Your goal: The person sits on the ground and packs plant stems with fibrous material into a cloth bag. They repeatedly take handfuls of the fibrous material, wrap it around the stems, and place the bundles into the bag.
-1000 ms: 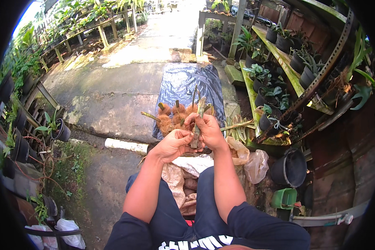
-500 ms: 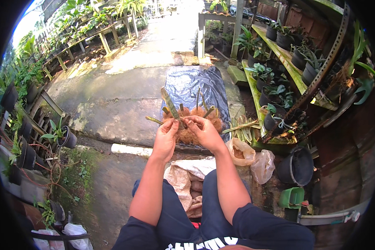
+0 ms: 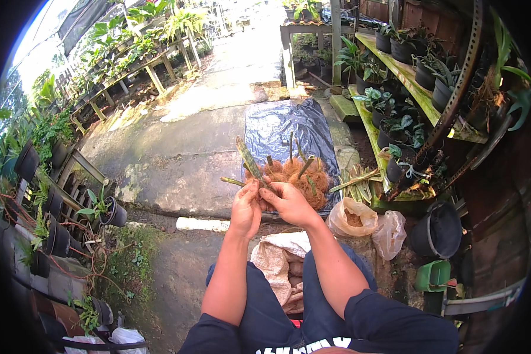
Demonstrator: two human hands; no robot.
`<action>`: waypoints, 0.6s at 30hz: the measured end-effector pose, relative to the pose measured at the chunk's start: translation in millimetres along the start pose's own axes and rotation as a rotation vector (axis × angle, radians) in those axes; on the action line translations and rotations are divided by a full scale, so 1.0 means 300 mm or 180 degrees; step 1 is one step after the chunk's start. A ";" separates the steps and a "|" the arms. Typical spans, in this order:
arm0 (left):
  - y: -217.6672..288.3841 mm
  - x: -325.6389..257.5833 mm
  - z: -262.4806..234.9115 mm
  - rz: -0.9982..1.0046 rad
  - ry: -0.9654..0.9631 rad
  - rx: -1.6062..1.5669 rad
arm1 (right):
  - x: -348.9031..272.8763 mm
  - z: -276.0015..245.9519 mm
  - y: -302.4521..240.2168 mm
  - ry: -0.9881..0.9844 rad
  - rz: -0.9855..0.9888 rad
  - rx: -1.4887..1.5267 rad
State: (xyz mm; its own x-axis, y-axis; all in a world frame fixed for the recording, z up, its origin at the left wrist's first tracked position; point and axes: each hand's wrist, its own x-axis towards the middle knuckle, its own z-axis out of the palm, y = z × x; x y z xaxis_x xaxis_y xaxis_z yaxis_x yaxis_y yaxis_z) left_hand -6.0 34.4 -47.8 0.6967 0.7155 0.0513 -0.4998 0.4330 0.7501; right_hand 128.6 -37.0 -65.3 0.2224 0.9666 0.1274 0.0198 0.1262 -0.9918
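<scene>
Left hand [image 3: 245,211] and right hand [image 3: 294,203], fingertips close together, pinch a mottled green-brown length of stem [image 3: 248,156]

The stem slants up and leftward from the fingers (they cover its lower end, so I can't tell what that touches), and just beyond sits a cluster of round, brown, fibrous balls [image 3: 317,180] with short green stubs [image 3: 305,167] poking out, on a shiny black plastic sheet [image 3: 289,127]; nearer me, a crumpled whitish sack [image 3: 271,256] gapes between dark-trousered legs [image 3: 255,301], a white cylinder [image 3: 203,225] lies to the left, and rightward stand a translucent plastic bag [image 3: 353,217] of brown material and a round black bucket [image 3: 436,230]
</scene>
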 end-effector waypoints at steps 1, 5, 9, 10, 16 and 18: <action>0.005 0.001 0.006 -0.0037 0.0030 -0.0069 | 0.002 0.012 0.002 0.0107 -0.0173 0.0003; 0.010 0.006 -0.023 -0.0011 -0.0089 0.0288 | -0.030 0.033 -0.071 0.0290 -0.0382 -0.0327; -0.011 0.022 -0.052 0.0080 -0.0214 0.0250 | -0.045 0.038 -0.100 0.0381 -0.0389 -0.0384; -0.007 0.015 -0.042 0.0048 -0.0266 0.0168 | -0.046 0.030 -0.099 0.0303 -0.0238 -0.0240; 0.005 0.009 -0.065 -0.0235 -0.0552 -0.0119 | -0.012 0.039 -0.014 0.0091 -0.0089 0.0465; 0.020 0.006 -0.053 -0.0356 -0.0370 -0.0067 | -0.011 0.050 -0.008 -0.0033 0.0046 0.0753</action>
State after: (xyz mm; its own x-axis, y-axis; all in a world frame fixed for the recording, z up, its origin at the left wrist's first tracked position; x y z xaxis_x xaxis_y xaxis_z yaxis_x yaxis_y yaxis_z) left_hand -16.0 46.9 -53.6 0.8028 0.5946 0.0451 -0.4257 0.5186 0.7415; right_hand 113.1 -37.0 -63.1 0.2111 0.9708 0.1144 -0.2126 0.1598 -0.9640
